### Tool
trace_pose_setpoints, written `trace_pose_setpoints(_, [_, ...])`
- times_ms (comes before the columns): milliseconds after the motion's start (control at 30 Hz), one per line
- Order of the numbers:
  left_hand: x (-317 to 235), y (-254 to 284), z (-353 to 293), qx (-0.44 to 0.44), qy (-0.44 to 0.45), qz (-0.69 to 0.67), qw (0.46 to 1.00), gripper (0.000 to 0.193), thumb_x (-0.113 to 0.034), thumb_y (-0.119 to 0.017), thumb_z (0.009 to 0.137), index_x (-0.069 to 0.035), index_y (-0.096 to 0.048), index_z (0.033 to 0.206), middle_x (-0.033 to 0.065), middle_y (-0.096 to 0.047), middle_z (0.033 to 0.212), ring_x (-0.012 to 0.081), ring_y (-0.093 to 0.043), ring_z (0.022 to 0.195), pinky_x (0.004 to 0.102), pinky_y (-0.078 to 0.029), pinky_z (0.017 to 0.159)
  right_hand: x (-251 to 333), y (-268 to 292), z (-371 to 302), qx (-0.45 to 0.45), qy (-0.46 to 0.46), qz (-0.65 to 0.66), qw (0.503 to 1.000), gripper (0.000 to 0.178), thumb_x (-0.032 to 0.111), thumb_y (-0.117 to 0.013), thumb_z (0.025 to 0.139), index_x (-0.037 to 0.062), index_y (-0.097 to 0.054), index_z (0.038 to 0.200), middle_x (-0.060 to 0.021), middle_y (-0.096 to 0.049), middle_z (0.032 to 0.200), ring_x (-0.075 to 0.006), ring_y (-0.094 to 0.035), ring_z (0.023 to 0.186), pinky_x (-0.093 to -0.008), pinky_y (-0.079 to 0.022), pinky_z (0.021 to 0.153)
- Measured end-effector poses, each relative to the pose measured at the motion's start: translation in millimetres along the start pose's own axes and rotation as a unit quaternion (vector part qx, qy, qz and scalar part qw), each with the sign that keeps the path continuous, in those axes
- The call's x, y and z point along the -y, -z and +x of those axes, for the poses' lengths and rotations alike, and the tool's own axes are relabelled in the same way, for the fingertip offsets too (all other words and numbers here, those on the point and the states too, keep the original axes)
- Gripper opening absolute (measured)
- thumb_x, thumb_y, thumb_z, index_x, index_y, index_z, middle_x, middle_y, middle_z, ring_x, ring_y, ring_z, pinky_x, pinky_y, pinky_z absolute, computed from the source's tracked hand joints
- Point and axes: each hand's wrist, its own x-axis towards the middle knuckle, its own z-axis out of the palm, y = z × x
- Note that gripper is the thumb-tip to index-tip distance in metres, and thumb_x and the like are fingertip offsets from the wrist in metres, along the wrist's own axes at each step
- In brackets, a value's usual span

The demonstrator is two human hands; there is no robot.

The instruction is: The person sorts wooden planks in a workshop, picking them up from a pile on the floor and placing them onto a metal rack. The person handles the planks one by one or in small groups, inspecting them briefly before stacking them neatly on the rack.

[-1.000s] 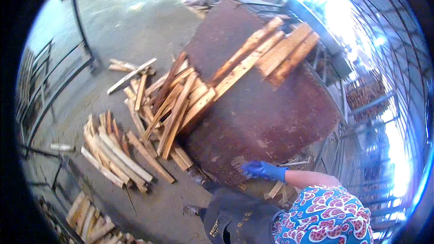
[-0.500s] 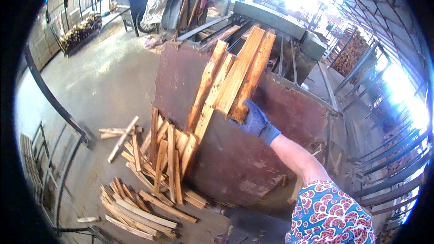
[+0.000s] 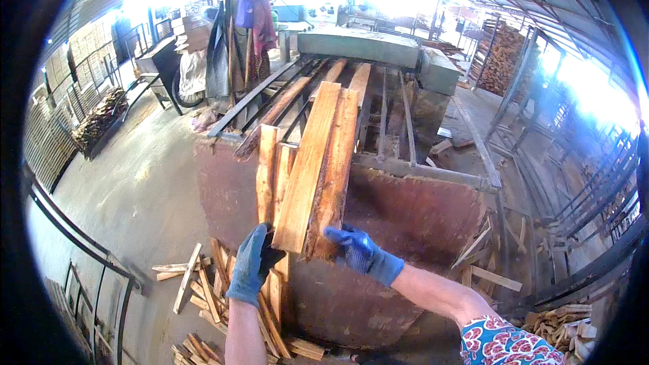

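Note:
Two rough wooden planks lie side by side, sloping away from me: a smooth left plank [image 3: 309, 169] and a right plank [image 3: 337, 176] with dark bark along its edge. My right hand [image 3: 365, 255], in a blue glove, grips the near end of the right plank, its thumb on top and the other fingers partly hidden. My left hand [image 3: 251, 265], also in a blue glove, is at the near left corner of the left plank, its fingers apart and pointing up. Behind it, more upright planks [image 3: 266, 176] lean against a reddish-brown panel [image 3: 419, 230].
Beyond the panel is a metal rail frame [image 3: 395, 118] with planks lying on it and a green machine housing [image 3: 358, 47] behind. Cut wood strips [image 3: 186, 280] are heaped on the floor at left. Offcuts [image 3: 561, 328] lie at lower right. A curved metal rail [image 3: 74, 230] stands at far left.
My left hand has come into view beside the planks. The view has tilted up, and the two planks with my right hand now appear lower and further left.

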Motion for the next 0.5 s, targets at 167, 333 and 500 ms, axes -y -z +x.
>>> trace_pose_setpoints(167, [-5.3,-54.8,6.3,0.062,0.052,0.076,0.994,0.033,-0.02,-0.06,0.087,0.0,-0.056,0.114,0.0052,-0.063,0.099,0.0146,-0.061,0.086,0.0248,-0.051,0.073,19.6,11.9,-43.0,-0.015,0.044,-0.143,0.989,0.035,0.016,-0.067,0.083,0.0021,-0.057,0.114,-0.006,-0.063,0.106,-0.015,-0.061,0.088,-0.0297,-0.049,0.081])
trace_pose_setpoints(333, [32.4,-56.3,-74.2,-0.033,0.1,0.075,0.992,0.046,-0.015,-0.063,0.086,0.003,-0.048,0.126,0.0068,-0.059,0.111,0.0135,-0.053,0.099,0.027,-0.043,0.087,6.4,-2.1,-110.4,0.037,-0.038,-0.218,0.975,0.045,0.023,-0.069,0.083,0.0007,-0.056,0.12,-0.0063,-0.062,0.109,-0.0107,-0.054,0.098,-0.0303,-0.044,0.089])
trace_pose_setpoints(500, [95.9,-24.0,-113.7,-0.069,0.098,-0.015,0.993,0.045,-0.019,-0.063,0.086,0.004,-0.049,0.122,0.0084,-0.058,0.11,0.0141,-0.052,0.098,0.0275,-0.042,0.087,-26.1,9.2,-99.9,0.137,-0.094,-0.405,0.899,0.05,0.046,-0.062,0.084,-0.002,-0.064,0.1,-0.0082,-0.066,0.095,-0.0147,-0.059,0.087,-0.0314,-0.047,0.077])
